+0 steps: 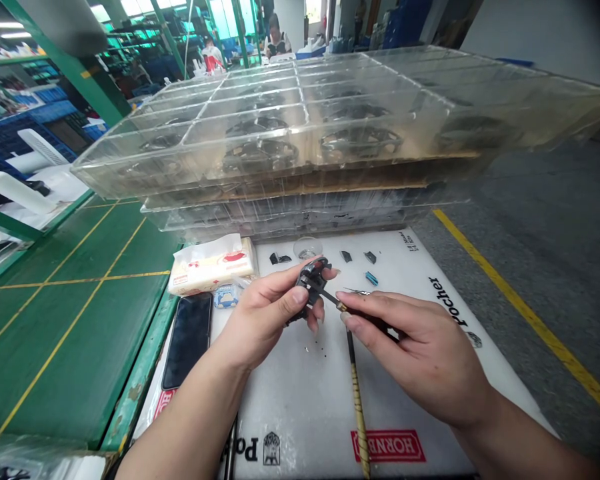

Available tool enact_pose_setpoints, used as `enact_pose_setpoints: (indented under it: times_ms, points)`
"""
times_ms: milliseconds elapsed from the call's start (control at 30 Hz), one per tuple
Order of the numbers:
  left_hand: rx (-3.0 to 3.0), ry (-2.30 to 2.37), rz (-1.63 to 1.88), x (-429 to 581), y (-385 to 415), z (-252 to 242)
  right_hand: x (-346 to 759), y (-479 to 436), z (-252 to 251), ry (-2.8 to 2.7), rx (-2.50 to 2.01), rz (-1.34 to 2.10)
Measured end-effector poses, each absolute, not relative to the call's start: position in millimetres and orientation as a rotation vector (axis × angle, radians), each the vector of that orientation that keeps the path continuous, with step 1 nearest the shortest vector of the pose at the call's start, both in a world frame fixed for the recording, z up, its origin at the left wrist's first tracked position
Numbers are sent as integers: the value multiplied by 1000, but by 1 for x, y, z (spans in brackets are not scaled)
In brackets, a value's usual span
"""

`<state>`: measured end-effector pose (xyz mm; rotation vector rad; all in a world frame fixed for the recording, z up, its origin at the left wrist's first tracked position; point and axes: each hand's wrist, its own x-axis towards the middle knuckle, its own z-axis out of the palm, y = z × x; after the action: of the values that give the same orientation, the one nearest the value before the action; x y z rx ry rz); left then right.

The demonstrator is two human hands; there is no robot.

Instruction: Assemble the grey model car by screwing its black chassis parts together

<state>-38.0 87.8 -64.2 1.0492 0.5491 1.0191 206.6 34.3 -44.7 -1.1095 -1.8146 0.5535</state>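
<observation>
My left hand (265, 313) grips a small black mechanical part (313, 283) between thumb and fingers. My right hand (413, 353) holds a slim screwdriver (341, 305) with a dark handle, its shaft reaching to the black part. A thin metal tip (356, 291) shows just past my right fingers, but what it belongs to is hidden. Both hands hover over a white printed mat (300, 427). Several tiny black pieces (346, 256) and a small blue cylinder (371, 279) lie on the mat beyond them. A long yellow-banded stick (359, 407) lies under my right hand.
Stacked clear compartment trays (260, 127) holding dark wheel rims loom just beyond the mat. A tissue packet (211, 265) and a phone (187, 340) lie to the left, beside a green workbench (65, 313). A person (276, 37) sits far back.
</observation>
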Motion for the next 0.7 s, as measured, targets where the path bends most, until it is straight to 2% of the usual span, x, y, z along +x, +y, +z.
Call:
enact_pose_setpoints:
  times_ms: [700]
  points:
    - [968,535,1023,-31,84,-66,207,35,-45,-1804,-1100,539]
